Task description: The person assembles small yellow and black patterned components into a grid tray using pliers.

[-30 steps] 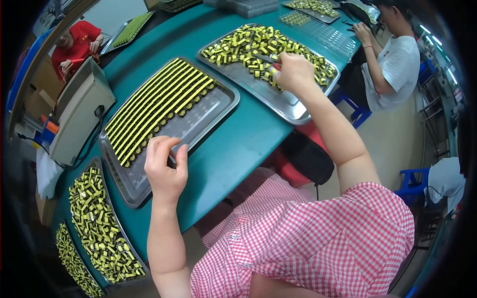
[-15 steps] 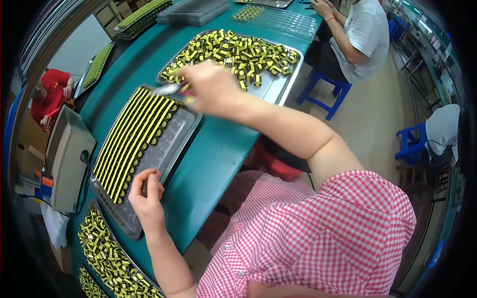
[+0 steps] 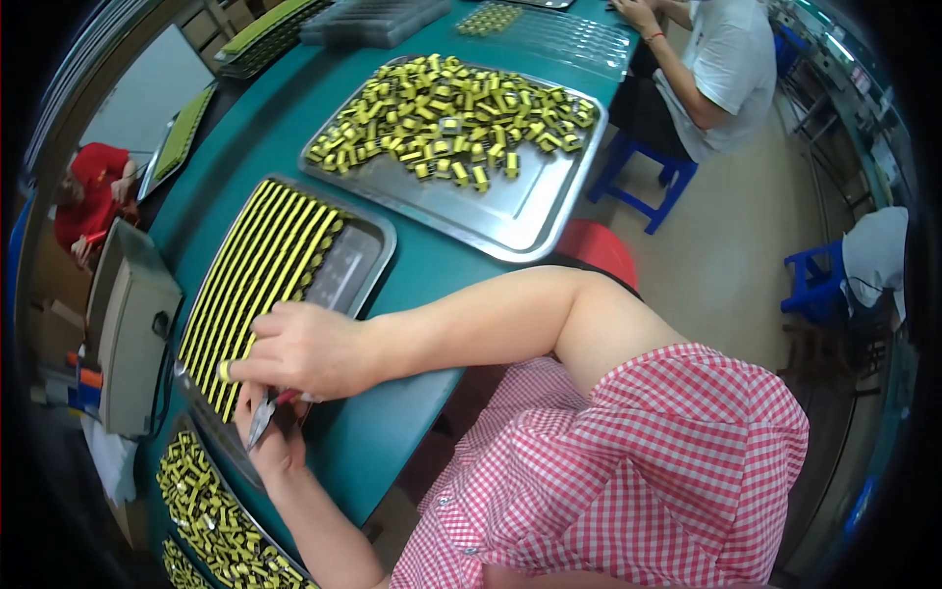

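My right hand [image 3: 314, 350] is closed over the near part of a plastic tray [image 3: 368, 236] filled with rows of small black-and-yellow components [image 3: 257, 265]. It holds pliers [image 3: 262, 420] with a metal jaw and a reddish handle, pointing down toward my left hand. At its fingertips shows one loose yellow component [image 3: 225, 371]. My left hand [image 3: 278, 447] is just below, fingers curled at the tray's near end, partly covered by the right hand. What its fingers hold is hidden. The right side of the tray shows bare grey pockets.
A metal tray [image 3: 491, 221] of loose components [image 3: 442, 108] stands beyond. Another heap of components [image 3: 211, 501] lies at the near left. Stacked clear trays [image 3: 378, 22] stand at the back. A person [image 3: 726, 79] sits far right near a blue stool [image 3: 638, 182].
My right hand has come from the edge of the metal tray down to the near end of the filled tray, bringing the pliers beside my left hand. The left hand has moved slightly down.
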The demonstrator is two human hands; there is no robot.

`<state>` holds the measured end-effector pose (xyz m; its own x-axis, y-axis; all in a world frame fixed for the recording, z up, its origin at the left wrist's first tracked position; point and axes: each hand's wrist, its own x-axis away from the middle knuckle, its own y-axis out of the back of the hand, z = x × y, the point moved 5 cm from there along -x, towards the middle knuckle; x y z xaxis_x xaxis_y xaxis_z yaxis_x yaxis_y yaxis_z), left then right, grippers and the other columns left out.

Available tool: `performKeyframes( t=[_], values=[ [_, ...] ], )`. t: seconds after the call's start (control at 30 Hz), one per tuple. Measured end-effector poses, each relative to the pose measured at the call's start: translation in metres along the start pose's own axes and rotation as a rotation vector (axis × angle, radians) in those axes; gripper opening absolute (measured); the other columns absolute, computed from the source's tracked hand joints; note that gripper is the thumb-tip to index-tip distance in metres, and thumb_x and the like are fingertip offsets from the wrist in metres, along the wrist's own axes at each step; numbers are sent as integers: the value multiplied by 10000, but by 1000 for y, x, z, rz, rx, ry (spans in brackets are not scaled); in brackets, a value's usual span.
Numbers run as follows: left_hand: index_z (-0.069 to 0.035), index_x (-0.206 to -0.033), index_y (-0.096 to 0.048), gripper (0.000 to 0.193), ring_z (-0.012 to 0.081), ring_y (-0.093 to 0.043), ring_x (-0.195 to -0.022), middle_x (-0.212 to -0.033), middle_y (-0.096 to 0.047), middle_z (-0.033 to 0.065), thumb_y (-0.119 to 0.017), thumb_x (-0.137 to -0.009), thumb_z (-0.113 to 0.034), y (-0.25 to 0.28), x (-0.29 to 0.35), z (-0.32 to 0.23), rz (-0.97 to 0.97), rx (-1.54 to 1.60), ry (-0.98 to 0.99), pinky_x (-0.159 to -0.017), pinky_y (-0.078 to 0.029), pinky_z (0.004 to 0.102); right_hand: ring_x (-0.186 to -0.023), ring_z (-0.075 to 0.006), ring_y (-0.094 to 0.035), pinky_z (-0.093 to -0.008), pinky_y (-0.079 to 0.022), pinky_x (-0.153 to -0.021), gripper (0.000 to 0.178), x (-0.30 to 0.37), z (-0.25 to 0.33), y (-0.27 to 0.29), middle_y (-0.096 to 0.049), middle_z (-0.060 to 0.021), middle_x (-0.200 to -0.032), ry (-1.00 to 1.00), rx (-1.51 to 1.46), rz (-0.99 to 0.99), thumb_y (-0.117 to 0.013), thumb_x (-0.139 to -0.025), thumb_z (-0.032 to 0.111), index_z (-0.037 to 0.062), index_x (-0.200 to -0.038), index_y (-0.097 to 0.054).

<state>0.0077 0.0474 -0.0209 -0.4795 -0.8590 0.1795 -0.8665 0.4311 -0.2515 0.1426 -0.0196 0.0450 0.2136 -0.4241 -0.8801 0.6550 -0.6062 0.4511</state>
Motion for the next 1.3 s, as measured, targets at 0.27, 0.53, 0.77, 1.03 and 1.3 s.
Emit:
performKeyframes(
  t=[0.27,0.53,0.77,1.03,1.3],
  values=[
    [-83,-1174,-501,340,202,-542,-957,-1095,-557,62,-507,-900,-284,-6,0,0,211,74,-5,-778,-426,342,-781,-230,-536,-360,-434,-693,468,8,-15,-7,-567,-19,-767,-184,-120,53,-706,-567,158,130,-1012,-566],
    [-68,-1074,-542,255,163,-530,-813,-953,-604,60,-562,-841,-169,-14,3,-7,229,204,-74,-673,-394,296,-809,-251,-535,-379,-427,-710,603,8,-24,-1,-582,-37,-812,-310,-228,54,-773,-487,128,104,-1050,-556],
    [-38,-1098,-524,286,148,-536,-762,-911,-606,64,-560,-830,-129,-13,9,-13,150,118,-110,-616,-394,275,-810,-259,-539,-379,-435,-701,449,7,-25,-16,-594,-46,-784,-310,-250,62,-739,-522,122,93,-943,-587],
    [44,-1237,-443,453,187,-562,-773,-1024,-569,111,-568,-817,-70,-16,5,-8,110,219,-125,-604,-436,298,-738,-257,-569,-374,-468,-681,503,11,-29,-8,-617,-71,-833,-267,-211,25,-735,-529,80,77,-1011,-593],
    [25,-1157,-504,334,196,-590,-851,-975,-595,123,-566,-833,-30,-14,6,-21,39,341,-179,-714,-480,293,-743,-204,-581,-288,-486,-644,349,5,-43,10,-551,-96,-863,-472,-238,72,-712,-637,1,14,-953,-564]
  ],
)
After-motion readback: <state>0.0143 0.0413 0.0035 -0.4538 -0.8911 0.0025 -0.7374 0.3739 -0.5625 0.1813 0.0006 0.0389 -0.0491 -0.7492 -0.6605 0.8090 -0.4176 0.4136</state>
